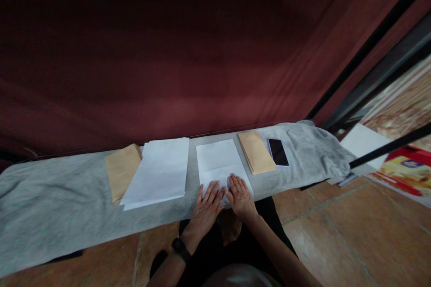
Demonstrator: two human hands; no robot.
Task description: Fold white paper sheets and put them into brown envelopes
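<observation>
A white sheet of paper (218,157) lies on the grey cloth in front of me, with a faint crease across it. My left hand (207,204) rests flat on its lower left part, fingers spread. On the lower right part lies my right hand (240,197), its fingers stretched out and the thumb near my left hand. The sheet's near edge is partly hidden under both hands. To the left is a stack of white paper (161,170), overlapping a pile of brown envelopes (123,168). Another stack of brown envelopes (257,152) sits right of the sheet.
A phone (278,152) lies right of the envelopes on the cloth-covered bench (74,202). Behind the bench rises a dark red surface (202,76). Black bars and a red and yellow box (407,170) stand at the right, above a tiled floor (336,233).
</observation>
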